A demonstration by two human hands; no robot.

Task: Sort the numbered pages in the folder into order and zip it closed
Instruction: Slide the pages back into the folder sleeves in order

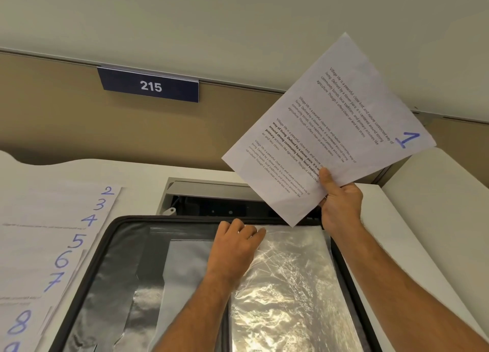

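Note:
A black zip folder (pixel 111 248) lies open on the white desk, showing shiny clear plastic sleeves (pixel 291 277) inside. My right hand (pixel 340 200) holds a printed page marked 1 (pixel 328 124) in blue up in the air above the folder's far right corner. My left hand (pixel 235 243) presses on the top edge of the right-hand sleeve, fingers curled at its opening. To the left of the folder, pages numbered 2 upward (pixel 53 235) lie fanned out in a stepped stack on the desk.
A grey cable hatch (pixel 209 190) stands open in the desk just behind the folder. A tan partition (pixel 66 124) with a dark sign reading 215 (pixel 149 85) rises at the back. A white desk panel (pixel 434 192) extends on the right.

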